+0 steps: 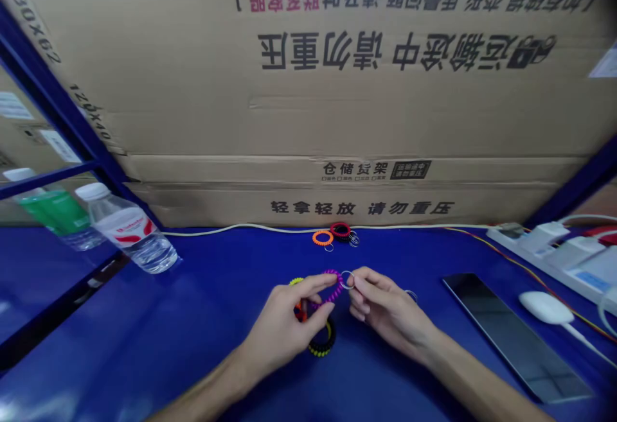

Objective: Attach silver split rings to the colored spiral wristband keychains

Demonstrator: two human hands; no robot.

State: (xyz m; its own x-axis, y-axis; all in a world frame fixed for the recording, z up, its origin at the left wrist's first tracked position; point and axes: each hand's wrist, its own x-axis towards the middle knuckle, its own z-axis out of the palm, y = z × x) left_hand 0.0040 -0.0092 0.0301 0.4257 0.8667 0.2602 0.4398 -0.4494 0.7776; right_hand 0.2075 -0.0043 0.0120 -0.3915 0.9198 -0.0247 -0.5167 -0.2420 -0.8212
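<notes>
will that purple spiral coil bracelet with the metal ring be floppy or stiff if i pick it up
The purple plastic spiral coil bracelet is probably springy rather than stiff, since it curves between the left hand and the right hand. It likely feels light for its size. The metal ring on its end may swing about loosely.

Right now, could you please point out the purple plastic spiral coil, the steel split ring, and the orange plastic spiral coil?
purple plastic spiral coil [336, 294], head view, middle turns
steel split ring [347, 271], head view, upper rim
orange plastic spiral coil [313, 237], head view, left side
</notes>
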